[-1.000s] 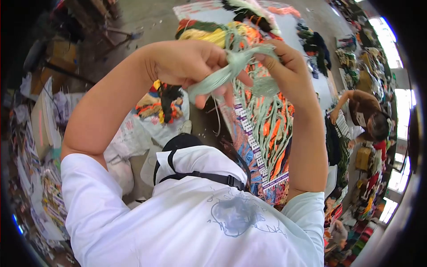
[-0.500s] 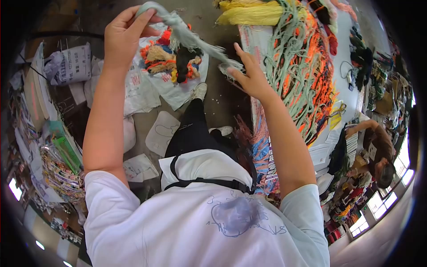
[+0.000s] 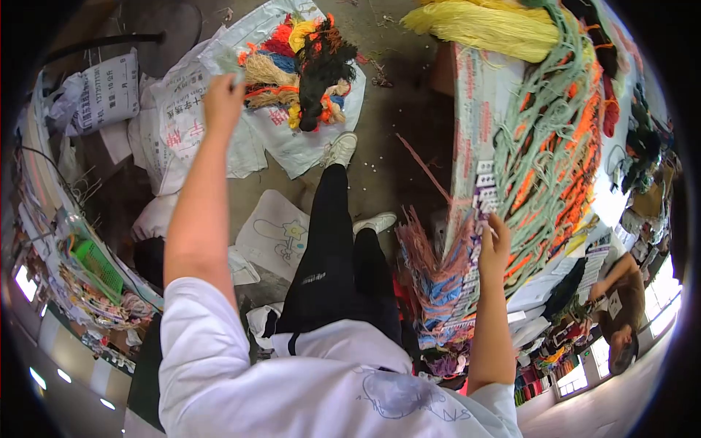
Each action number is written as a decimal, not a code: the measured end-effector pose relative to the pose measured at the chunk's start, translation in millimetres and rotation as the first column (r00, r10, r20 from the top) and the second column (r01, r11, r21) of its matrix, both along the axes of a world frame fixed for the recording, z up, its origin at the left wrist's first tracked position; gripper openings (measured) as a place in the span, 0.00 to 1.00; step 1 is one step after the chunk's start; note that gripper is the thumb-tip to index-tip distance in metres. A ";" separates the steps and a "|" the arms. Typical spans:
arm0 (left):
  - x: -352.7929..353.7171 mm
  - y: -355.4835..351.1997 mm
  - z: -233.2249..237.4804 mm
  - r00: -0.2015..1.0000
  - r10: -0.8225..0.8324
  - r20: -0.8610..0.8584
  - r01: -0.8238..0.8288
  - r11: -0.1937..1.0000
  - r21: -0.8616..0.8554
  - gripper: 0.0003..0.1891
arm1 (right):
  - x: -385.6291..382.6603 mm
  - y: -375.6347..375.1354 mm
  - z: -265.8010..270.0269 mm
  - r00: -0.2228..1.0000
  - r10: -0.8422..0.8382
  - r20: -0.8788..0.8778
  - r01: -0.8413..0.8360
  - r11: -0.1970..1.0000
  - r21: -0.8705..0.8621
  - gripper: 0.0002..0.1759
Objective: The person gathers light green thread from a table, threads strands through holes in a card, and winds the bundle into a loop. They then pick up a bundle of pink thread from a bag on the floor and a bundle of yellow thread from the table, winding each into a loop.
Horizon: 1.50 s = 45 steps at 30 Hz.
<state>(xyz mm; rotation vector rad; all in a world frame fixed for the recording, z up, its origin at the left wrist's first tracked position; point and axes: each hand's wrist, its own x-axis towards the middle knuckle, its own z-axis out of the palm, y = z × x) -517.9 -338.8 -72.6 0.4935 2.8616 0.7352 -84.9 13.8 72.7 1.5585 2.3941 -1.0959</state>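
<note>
While the left hand [image 3: 223, 98] was raised over the floor, it was clenched on a pale green yarn bundle [image 3: 228, 58]. Only an end of the bundle showed above the fist, near the mixed yarn pile [image 3: 307, 66] on a white sack [image 3: 292, 146]. The right hand [image 3: 495, 244] touched the patterned sheet [image 3: 478, 190] beside the green and orange strands [image 3: 555, 146]; whether it gripped could not be told. The bundle appeared light, soft and limp, and would best be held at mid-length with the strands gathered.

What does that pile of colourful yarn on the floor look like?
The yarn pile is a loose heap of tangled bundles: red, orange, yellow, tan, blue and a big black clump. It looks soft and woolly. It lies on a crumpled white sack with red printing, on the grey floor. The left hand shows beside it.
</note>
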 end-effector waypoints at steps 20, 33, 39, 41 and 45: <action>232.9 67.3 -0.4 0.103 0.074 0.992 0.017 0.997 -0.077 0.16 | 24.9 -85.4 53.2 0.994 0.074 -0.083 -0.056 0.979 0.196 0.25; 250.2 230.8 87.0 0.416 -0.607 0.677 0.681 0.701 0.210 0.12 | 289.7 -124.7 11.3 0.867 -0.442 0.231 0.334 0.859 0.388 0.32; 300.2 338.3 106.9 0.149 -0.937 0.317 0.972 0.198 0.128 0.16 | 220.4 -69.1 23.3 0.975 -0.206 -0.082 0.220 0.950 0.220 0.26; 292.8 358.7 112.7 0.113 -0.898 0.425 0.985 0.157 0.070 0.18 | 181.5 -49.7 13.9 0.979 -0.122 -0.162 0.153 0.968 0.197 0.23; 267.2 402.7 114.5 -0.085 -0.882 0.463 0.992 -0.030 0.125 0.23 | 112.1 -17.6 -1.8 0.971 -0.045 -0.236 0.059 0.997 0.054 0.22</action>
